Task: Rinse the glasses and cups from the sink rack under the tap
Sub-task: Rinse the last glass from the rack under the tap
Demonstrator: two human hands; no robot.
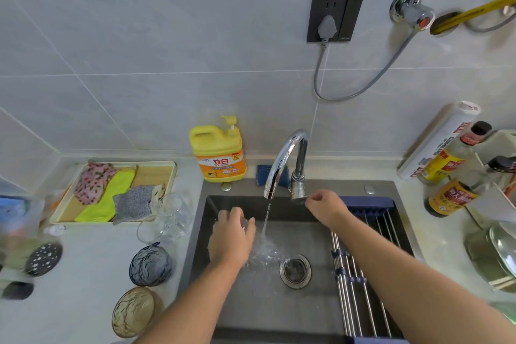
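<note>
Water runs from the chrome tap (284, 159) into the dark sink (223, 301). My left hand (231, 234) holds a clear glass (245, 223) in the sink, just left of the stream; the hand hides most of it. My right hand (325, 205) grips the tap handle (299, 195). A roll-up rack (363, 282) of steel rods lies over the sink's right side with nothing on it. Clear glasses (170, 218) stand on the counter left of the sink, with a blue glass bowl (150, 265) and an amber glass bowl (133, 311) in front of them.
A yellow detergent bottle (219, 153) stands behind the sink. A tray (164, 167) with folded cloths lies at the left. Sauce bottles (449, 173) and a metal pan (491, 257) crowd the right counter. A drain strainer (295, 271) sits in the sink floor.
</note>
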